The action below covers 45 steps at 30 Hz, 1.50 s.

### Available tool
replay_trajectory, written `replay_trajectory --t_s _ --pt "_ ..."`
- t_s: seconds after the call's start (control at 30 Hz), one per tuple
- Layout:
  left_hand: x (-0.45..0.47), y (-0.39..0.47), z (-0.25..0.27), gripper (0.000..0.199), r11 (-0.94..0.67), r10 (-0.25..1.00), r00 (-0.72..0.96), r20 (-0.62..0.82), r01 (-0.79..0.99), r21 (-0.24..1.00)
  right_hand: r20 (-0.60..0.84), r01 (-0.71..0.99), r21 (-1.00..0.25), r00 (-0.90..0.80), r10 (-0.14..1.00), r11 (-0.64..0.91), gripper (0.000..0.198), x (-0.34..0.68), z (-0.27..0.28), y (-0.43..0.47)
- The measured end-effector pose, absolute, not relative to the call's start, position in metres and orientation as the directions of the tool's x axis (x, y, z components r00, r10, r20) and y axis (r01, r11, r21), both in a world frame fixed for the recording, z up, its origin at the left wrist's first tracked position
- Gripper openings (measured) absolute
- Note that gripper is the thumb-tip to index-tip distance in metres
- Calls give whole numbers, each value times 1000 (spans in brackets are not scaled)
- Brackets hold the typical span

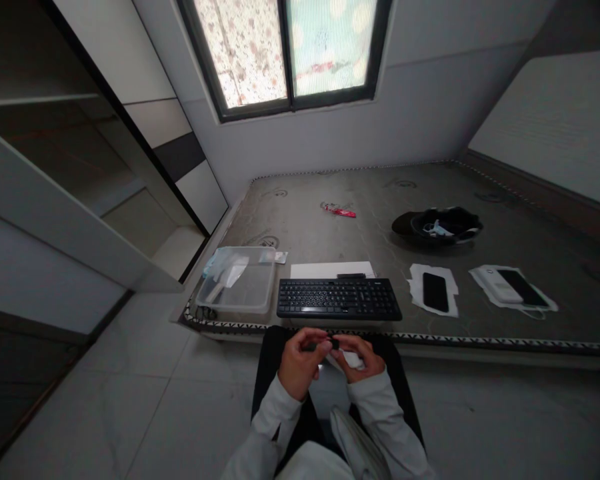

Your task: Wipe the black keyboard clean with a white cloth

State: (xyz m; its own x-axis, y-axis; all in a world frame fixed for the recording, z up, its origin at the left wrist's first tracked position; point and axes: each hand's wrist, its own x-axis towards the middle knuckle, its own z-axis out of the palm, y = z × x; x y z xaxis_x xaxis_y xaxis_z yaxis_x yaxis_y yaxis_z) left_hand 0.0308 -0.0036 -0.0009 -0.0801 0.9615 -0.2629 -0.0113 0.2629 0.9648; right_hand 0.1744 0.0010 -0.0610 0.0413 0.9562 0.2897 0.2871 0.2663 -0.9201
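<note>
Two hands meet low in front of the person's lap, fingertips pressed together on a small black piece [334,344] caught between them. The left hand [300,363] curls around it from one side, thumb on top, and the right hand [360,357] closes in from the other while also cupping a bit of white cloth or tissue [349,360] under its fingers; what the black piece is cannot be made out at this size. Just beyond the hands, across the patterned edge of the low grey platform [480,340], lies a black keyboard [339,298], with a white sheet [325,269] showing from behind it. Beside the keyboard on the left hand's side sits a clear plastic tub [240,288] with some pale wrapping poking out. On the right hand's side, a dark phone [435,291] rests on a white cloth, and further out a second dark device [523,288] lies on another white pad. Well past these, a black cap [443,225] sits upside down, and a small red wrapper [339,211] lies toward the far wall under the window [290,50].
</note>
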Motion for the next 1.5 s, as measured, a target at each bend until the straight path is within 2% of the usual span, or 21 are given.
replay_trajectory --t_s 0.13,0.27,0.4,0.57,0.67,0.77,0.83,0.9,1.03,1.2,1.37,1.5 --pt "32 -4 -20 39 275 961 -43 -272 134 952 325 400 -870 21 946 290 37 184 -81 -1" --pt "30 -2 -35 33 167 985 -6 -173 293 941 405 483 -793 -38 914 371 29 196 -107 1" --pt "27 2 -43 32 -1 998 51 -23 432 902 381 513 -779 -72 922 362 28 204 -130 2" --pt "22 10 -57 28 -371 929 199 313 503 781 258 516 -811 -110 960 277 30 208 -150 0" --pt "19 11 -67 27 -465 885 247 395 519 717 229 516 -817 -116 966 256 29 210 -159 -1" --pt "15 9 -76 23 -526 846 298 443 605 597 240 487 -817 -198 950 308 28 211 -165 1" --pt "12 6 -80 20 -538 832 310 461 656 530 258 452 -812 -292 921 370 30 212 -167 3" --pt "11 3 -82 20 -520 836 286 469 684 512 271 444 -802 -327 905 400 34 211 -166 6" --pt "10 2 -77 18 -473 854 230 466 716 514 297 488 -779 -266 917 394 35 207 -161 8" --pt "8 2 -71 20 -456 867 225 445 719 524 327 495 -751 -296 898 437 31 204 -147 6" --pt "8 0 -74 21 -437 881 225 416 723 535 264 450 -826 -224 938 340 31 201 -136 5" --pt "12 -2 -81 23 -423 896 246 371 730 538 94 402 -905 -134 987 140 31 197 -138 5"
